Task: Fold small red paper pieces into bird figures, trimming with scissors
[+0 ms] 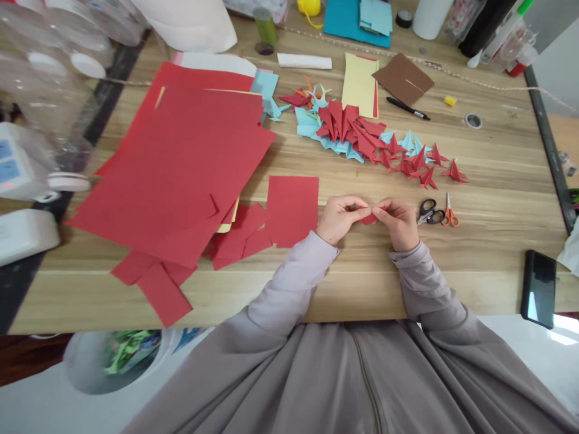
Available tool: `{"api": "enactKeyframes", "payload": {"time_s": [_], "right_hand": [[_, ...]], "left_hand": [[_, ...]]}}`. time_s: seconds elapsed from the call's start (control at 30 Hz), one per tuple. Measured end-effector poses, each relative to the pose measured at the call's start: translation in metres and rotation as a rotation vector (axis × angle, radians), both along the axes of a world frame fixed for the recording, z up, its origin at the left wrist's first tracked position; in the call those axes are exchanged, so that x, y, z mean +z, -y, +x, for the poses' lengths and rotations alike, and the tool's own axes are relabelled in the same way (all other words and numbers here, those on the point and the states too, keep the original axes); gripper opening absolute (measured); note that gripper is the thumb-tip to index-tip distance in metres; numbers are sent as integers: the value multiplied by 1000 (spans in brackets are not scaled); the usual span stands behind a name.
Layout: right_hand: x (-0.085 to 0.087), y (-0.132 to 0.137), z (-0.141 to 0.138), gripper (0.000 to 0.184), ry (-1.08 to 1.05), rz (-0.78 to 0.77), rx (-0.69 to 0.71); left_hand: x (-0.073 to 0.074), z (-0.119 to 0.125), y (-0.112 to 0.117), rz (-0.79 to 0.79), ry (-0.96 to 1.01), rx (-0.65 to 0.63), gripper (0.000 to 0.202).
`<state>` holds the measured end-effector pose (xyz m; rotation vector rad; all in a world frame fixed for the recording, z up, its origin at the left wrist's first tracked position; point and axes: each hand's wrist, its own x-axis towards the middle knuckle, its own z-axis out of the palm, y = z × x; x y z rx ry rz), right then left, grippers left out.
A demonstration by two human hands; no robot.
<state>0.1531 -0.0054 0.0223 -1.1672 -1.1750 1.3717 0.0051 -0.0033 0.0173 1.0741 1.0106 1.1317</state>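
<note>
Between my two hands is a small folded piece of red paper, mostly covered by fingers. My left hand pinches its left side with thumb and fingers. On the other side my right hand pinches it too, and the thumbs nearly meet. A flat red paper square lies left of my left hand. Beyond the hands, folded red paper pieces and light blue ones sit in a cluster with several small red paper cranes. Black scissors and orange scissors rest just right of my right hand.
A stack of large red sheets covers the table's left, with red offcuts near the front edge. A black pen, brown paper and yellow paper lie farther back. A phone is at the right edge; a bin stands below left.
</note>
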Motion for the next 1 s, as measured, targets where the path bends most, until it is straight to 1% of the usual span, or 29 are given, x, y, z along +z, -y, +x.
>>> {"api": "enactKeyframes", "payload": {"time_s": [0.1, 0.2, 0.3, 0.43, 0.53, 0.67, 0.73, 0.87, 1.0], "right_hand": [[-4, -1, 1, 29, -81, -59, -21], [-6, -1, 0, 34, -126, -87, -39], [-6, -1, -1, 36, -113, -91, -69], [-6, -2, 0, 37, -73, -71, -147], [-8, -2, 1, 37, -68, -47, -204], [-6, -3, 0, 32, -139, -63, -194], [-4, -3, -1, 32, -136, -64, -187], [-3, -2, -3, 31, -35, -19, -226], [-4, -1, -2, 30, 1, -21, -257]], "left_hand": [[-2, 0, -1, -27, 31, 2, 15], [-4, 0, -2, -89, 95, -9, 18], [-6, 2, -2, -126, 131, -23, 25], [-5, 5, -2, -141, 156, -12, 34], [-2, 5, 0, -133, 146, -17, 33], [3, 4, 2, -93, 64, -70, 28], [4, 4, 1, -97, 79, -43, 29], [1, 5, 1, -128, 132, 44, 41], [-2, 8, 0, -136, 126, 146, 40]]}}
